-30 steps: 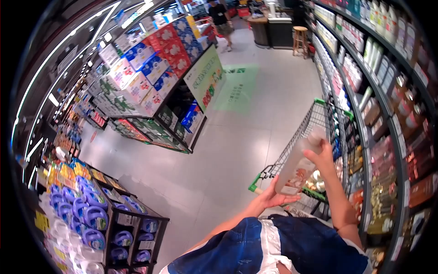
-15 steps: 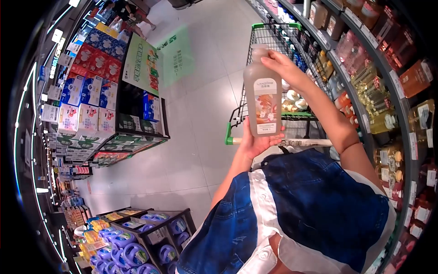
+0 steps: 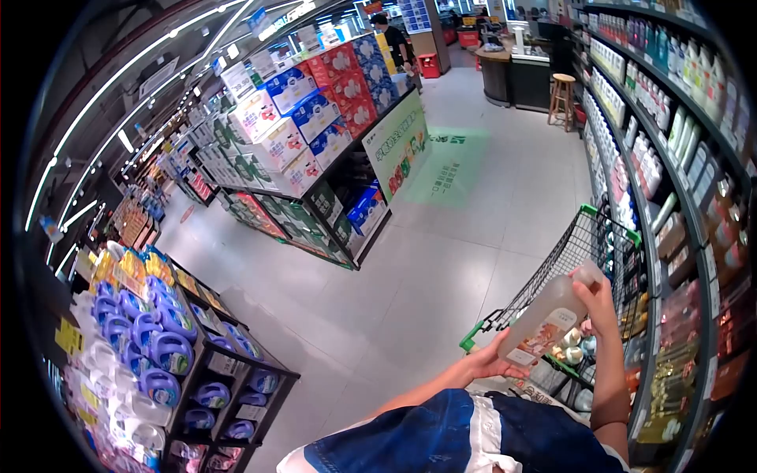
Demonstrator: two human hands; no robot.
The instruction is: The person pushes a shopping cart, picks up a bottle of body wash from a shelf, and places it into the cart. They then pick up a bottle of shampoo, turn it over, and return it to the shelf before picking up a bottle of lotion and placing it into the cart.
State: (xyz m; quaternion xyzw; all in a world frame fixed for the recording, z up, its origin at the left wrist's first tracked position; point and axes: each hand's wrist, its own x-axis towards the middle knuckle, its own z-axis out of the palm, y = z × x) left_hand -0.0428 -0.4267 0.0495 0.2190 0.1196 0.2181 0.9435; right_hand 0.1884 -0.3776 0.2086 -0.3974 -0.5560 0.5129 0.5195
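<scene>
A large translucent bottle (image 3: 544, 319) with a pale floral label is held tilted above a shopping cart (image 3: 544, 272) at the lower right. My left hand (image 3: 493, 361) supports its base, fingers underneath. Around the neck and cap, my right hand (image 3: 597, 299) is closed. Inside the cart, behind the bottle, lie several pale round items (image 3: 574, 347) that I cannot make out clearly.
Bottle-filled shelves (image 3: 670, 158) line the right side. Stacked boxes (image 3: 307, 118) stand on a display at centre left. Purple detergent jugs (image 3: 169, 351) fill a rack at lower left. A person (image 3: 392, 43) stands far back near a counter (image 3: 512, 75) and a wooden stool (image 3: 561, 98).
The view has swung up and left, showing more of the aisle and the counter. The bottle and both hands now appear lower and further right, with the bottle more tilted. Both hands still hold it.
</scene>
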